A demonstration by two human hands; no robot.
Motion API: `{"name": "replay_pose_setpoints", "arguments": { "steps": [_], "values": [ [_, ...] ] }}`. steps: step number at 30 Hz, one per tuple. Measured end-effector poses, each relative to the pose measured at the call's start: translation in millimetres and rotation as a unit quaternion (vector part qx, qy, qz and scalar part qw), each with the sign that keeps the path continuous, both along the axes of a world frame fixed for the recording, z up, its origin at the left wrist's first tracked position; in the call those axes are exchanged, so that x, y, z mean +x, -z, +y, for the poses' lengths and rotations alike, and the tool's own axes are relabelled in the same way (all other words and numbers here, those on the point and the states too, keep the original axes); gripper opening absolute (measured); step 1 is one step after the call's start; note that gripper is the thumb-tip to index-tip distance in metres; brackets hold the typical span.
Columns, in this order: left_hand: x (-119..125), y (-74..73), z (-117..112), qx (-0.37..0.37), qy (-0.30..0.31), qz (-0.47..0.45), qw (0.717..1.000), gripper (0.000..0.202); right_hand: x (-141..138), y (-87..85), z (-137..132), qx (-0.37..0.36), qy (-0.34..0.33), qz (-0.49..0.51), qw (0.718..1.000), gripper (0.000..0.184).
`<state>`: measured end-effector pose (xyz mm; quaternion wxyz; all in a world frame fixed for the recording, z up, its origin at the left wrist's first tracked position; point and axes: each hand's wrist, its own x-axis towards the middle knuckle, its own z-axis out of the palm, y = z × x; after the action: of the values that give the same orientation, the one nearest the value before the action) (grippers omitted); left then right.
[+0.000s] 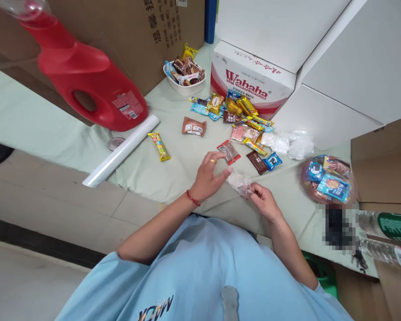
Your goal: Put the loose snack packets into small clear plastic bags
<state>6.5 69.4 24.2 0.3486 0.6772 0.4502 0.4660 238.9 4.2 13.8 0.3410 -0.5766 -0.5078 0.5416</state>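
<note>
My left hand (209,177) and my right hand (265,201) both pinch a small crumpled clear plastic bag (239,183) just above the pale green cloth (173,165). The left hand wears a ring and a red wrist string. Just beyond the hands lie a red-edged snack packet (229,152), a dark brown chocolate packet (257,162) and a small blue packet (273,161). Farther back, a heap of wrapped snacks (235,111) sits against a Wahaha carton (250,80).
A white bowl of snacks (184,73) stands at the back. A red detergent jug (87,76), a white roll (120,151) and a yellow bar (159,146) lie left. Crumpled clear bags (289,143) and a wrapped plate of snacks (329,178) sit right, bottles (387,236) beyond.
</note>
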Motion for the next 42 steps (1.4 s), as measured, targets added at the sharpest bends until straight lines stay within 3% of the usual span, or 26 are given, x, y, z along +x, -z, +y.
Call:
{"name": "replay_pose_setpoints", "arguments": {
  "steps": [4,6,8,11,13,16,18,21,23,26,29,34,36,39,42],
  "values": [
    [14.9,2.1,0.7,0.061,0.194,0.143,0.969,0.059,1.7,-11.3,-2.4,0.020,-0.045,-0.014,0.999,0.016],
    [20.3,11.5,-1.7,0.040,0.244,0.209,0.946,0.053,4.5,-14.7,-3.1,0.010,-0.051,0.003,0.999,0.016],
    [23.3,21.5,-4.2,0.002,0.252,0.236,0.938,0.035,8.8,-17.2,-3.2,-0.004,-0.036,0.023,0.999,0.018],
    [24.1,30.6,-7.2,-0.067,0.214,0.158,0.962,0.015,14.8,-22.6,-2.6,-0.008,0.000,0.041,0.999,0.022],
    [23.7,31.6,-9.5,-0.112,0.190,0.063,0.973,0.015,16.1,-27.5,-2.0,-0.011,0.017,0.064,0.998,0.024],
    [24.2,29.8,-13.8,-0.186,0.153,-0.063,0.969,0.021,13.8,-32.3,0.8,-0.022,0.047,0.130,0.990,0.032],
    [25.5,30.0,-16.2,-0.249,0.110,-0.157,0.949,0.026,11.0,-30.5,4.2,-0.009,0.091,0.156,0.983,0.036],
    [27.3,35.8,-16.7,-0.337,0.001,-0.303,0.892,0.033,6.0,-20.1,8.4,0.027,0.156,0.123,0.980,0.030],
    [26.9,42.3,-15.1,-0.364,-0.056,-0.352,0.861,0.036,0.9,-11.1,7.9,0.028,0.142,0.092,0.985,0.027],
    [23.9,51.2,-11.3,-0.381,-0.091,-0.378,0.839,0.041,-11.9,0.2,2.0,0.005,0.067,0.067,0.995,0.026],
    [21.2,56.1,-9.1,-0.396,-0.114,-0.401,0.818,0.043,-30.8,8.0,-4.2,0.006,0.037,0.048,0.998,0.026],
    [24.8,57.9,-13.4,-0.389,-0.143,-0.415,0.810,0.037,-66.2,16.8,-0.5,0.108,0.016,-0.046,0.993,0.038],
    [26.4,58.3,-15.7,-0.380,-0.153,-0.414,0.813,0.034,-75.8,18.5,4.5,0.154,-0.020,-0.082,0.984,0.034],
    [22.3,58.1,-16.3,-0.379,-0.154,-0.410,0.816,0.034,-79.9,18.6,10.6,0.194,-0.083,-0.101,0.972,0.017],
    [8.9,55.6,-14.1,-0.399,-0.127,-0.407,0.812,0.037,-68.8,17.6,13.5,0.185,-0.098,-0.078,0.975,0.015]
  ]
}}
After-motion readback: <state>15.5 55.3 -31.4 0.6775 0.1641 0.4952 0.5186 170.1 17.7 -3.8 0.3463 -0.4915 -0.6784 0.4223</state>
